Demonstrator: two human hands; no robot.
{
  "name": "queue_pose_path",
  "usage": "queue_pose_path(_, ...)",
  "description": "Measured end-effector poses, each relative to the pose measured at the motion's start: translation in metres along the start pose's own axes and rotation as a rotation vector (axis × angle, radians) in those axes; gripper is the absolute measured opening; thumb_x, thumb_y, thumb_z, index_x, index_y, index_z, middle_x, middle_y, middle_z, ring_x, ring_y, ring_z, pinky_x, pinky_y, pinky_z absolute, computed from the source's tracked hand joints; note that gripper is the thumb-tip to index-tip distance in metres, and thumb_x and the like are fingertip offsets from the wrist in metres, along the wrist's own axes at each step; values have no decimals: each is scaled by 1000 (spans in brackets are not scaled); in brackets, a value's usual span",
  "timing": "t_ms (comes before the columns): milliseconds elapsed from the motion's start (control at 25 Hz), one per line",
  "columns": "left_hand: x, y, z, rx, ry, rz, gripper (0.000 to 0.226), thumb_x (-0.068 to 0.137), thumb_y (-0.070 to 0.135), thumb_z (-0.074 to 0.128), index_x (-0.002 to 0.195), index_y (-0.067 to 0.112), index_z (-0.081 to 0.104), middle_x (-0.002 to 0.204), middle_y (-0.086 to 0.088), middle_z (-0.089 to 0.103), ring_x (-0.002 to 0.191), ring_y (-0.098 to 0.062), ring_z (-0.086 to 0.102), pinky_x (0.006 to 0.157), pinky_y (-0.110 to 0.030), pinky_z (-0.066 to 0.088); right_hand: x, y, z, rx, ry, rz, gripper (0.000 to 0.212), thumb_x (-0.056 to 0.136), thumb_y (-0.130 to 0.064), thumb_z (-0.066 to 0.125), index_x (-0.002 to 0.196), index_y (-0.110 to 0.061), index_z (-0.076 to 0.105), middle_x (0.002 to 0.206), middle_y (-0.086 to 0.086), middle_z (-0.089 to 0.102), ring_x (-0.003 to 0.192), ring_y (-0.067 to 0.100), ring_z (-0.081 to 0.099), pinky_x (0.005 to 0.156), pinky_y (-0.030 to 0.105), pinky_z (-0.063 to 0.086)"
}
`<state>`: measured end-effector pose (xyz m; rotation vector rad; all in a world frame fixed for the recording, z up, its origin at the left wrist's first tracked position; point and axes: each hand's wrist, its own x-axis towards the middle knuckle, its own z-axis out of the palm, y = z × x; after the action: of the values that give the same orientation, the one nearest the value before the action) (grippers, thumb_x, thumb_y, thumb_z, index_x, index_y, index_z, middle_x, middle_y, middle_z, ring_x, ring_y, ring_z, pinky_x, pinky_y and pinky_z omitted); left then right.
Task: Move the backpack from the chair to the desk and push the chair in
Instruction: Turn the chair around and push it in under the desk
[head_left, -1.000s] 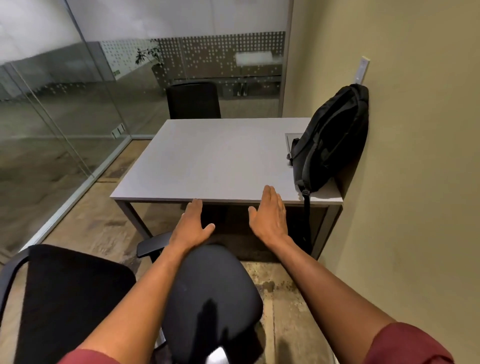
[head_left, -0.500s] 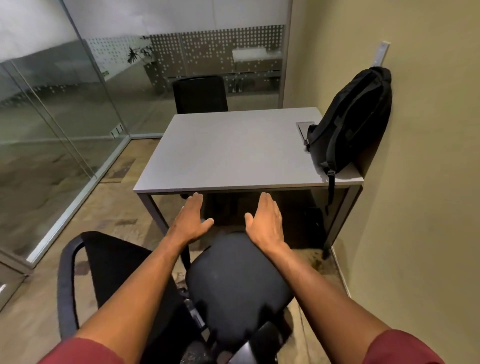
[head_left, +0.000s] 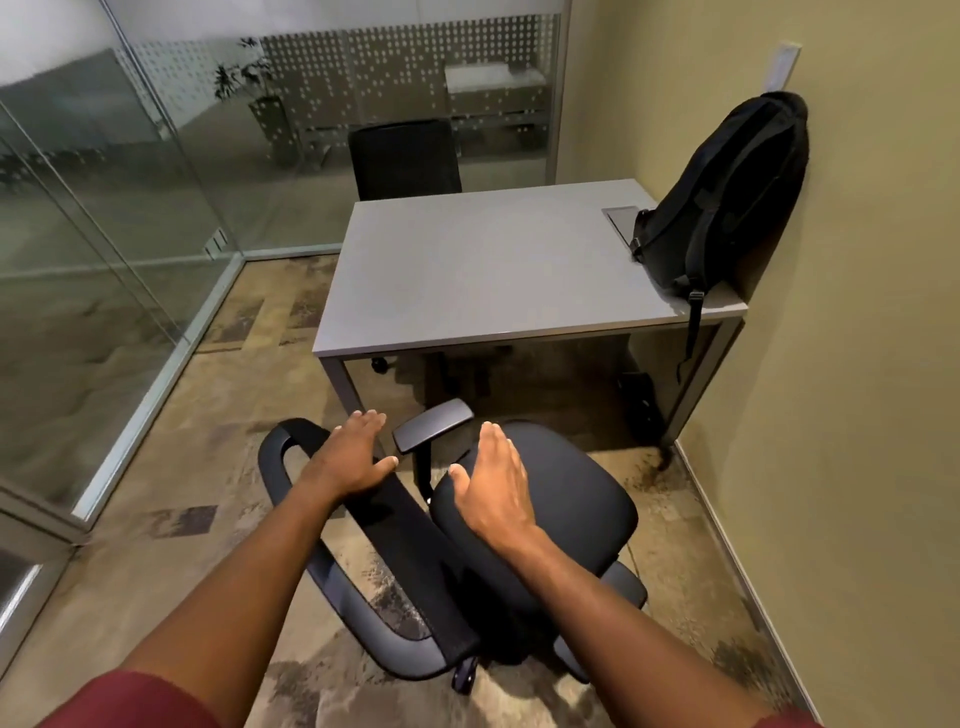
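Grey desk stands ahead, open floor before its front edge. Backpack sits on its right corner, leaning on the wall. Black chair stands short of it. My left hand and right hand are spread flat, holding nothing.

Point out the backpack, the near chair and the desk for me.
backpack (head_left: 727, 192): head view, middle of its front panel.
chair (head_left: 566, 499): head view, bare seat cushion.
desk (head_left: 478, 270): head view, bare middle of its top.
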<state>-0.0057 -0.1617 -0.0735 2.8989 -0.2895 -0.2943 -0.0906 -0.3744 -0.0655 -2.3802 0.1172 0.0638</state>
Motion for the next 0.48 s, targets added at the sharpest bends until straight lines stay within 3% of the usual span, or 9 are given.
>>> queue_pose_path(240,-29,-48,12,50,-52,-18,59,99,39,50,151,12,40,162,-8,30,152,-26,15,122,-49,13,-38,-39,46,44,-148,-47,76,100,-44,48,157,-7,12,164,12,16,151,28,13,123,40,12)
queue_pose_path(480,-44,-55,20,89,3,35,50,102,41,40,145,18,51,158,-2,39,153,-24,13,121,-48,11,-64,-64,77,7,-306,-26,88,91,-58,55,154,-8,19,160,15,26,146,33,25,118,47,25)
